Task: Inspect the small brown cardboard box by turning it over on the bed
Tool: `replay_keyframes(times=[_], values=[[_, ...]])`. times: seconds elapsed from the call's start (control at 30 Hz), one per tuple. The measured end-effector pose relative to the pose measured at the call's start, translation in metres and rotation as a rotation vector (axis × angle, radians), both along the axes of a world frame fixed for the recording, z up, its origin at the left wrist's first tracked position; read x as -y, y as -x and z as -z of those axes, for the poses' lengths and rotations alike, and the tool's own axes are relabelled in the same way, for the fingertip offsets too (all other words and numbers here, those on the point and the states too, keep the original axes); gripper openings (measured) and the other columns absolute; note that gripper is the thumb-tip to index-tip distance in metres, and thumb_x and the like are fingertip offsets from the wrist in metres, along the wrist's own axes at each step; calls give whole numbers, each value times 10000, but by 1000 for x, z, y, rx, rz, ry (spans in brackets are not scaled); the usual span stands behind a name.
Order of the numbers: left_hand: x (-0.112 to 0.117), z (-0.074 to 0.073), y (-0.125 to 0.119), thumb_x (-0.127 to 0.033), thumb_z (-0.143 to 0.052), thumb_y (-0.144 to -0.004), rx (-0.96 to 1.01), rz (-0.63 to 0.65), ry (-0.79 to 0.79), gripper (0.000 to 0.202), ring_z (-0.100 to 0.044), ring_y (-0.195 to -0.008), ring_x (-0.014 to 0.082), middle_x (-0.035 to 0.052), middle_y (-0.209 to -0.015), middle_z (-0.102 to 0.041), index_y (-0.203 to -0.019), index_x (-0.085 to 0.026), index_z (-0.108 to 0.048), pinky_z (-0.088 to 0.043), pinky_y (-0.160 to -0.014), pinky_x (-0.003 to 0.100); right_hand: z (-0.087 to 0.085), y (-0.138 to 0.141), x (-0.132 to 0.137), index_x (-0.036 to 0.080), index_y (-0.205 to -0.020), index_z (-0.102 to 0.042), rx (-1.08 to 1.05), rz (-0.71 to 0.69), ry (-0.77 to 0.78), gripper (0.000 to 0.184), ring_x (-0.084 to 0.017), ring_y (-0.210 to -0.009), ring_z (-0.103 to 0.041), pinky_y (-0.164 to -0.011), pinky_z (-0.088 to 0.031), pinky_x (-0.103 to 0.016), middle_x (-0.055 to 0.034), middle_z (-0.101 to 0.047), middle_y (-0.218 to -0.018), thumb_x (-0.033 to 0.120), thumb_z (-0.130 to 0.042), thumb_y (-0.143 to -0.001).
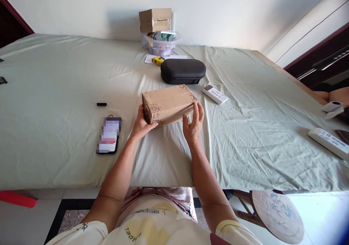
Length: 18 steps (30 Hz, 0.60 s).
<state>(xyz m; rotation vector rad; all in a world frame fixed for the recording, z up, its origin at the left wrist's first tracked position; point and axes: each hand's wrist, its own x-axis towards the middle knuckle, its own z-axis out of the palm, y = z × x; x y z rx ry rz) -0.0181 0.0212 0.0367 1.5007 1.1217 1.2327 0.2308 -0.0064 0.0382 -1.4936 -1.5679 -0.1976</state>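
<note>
In front of me is a brown cardboard box [169, 105] with dark scribbled drawings on its top and edges. My left hand [143, 124] grips its left end, thumb along the near side and fingers around the far left edge. At the right end, my right hand [194, 123] has its fingers apart, the fingertips at the box's right corner and the thumb by its near side. Whether the box rests fully on the cloth I cannot tell. Just behind it lies a black hard case [183, 71], and a white and grey device [215, 94] is off to its right.
A phone [109, 136] and a small black stick [101, 104] lie on the left. Behind stand a yellow tape measure [158, 60], a plastic basket [162, 45] and another carton [155, 20]. At far right are a white power bar [328, 143] and part of a person [338, 96]; below, a stool [278, 216].
</note>
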Motion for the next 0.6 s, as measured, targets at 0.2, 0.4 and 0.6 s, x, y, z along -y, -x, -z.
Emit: replay_keyframes(times=[0.2, 0.4, 0.6], values=[[-1, 4, -3, -219, -853, -635, 65, -15, 12, 1093, -623, -1342, 289, 107, -1501, -576, -1572, -293, -295, -526, -1132, 429, 10, -1, -2, 288, -1678, -210, -99, -33, 66, 702, -334, -1534, -408, -1101, -537, -589, -158, -412, -1640, 325, -443, -1017], [-2, 7, -8, -259, -889, -614, 185, -46, 58, 1096, -682, -1261, 288, 96, -1388, -654, -1555, -288, -329, -589, -1044, 407, 19, -1, -5, 256, -1677, -236, -215, -34, 108, 749, -305, -1425, -522, -1072, -569, -505, -161, -425, -1653, 301, -463, -964], [-5, 6, -6, -310, -933, -557, 278, -139, 147, 1088, -731, -1098, 243, 71, -1310, -691, -1517, -294, -421, -610, -921, 350, 23, -2, -8, 215, -1614, -399, -196, -21, 81, 689, -280, -1288, -600, -1048, -581, -505, -169, -595, -1433, 283, -493, -935]])
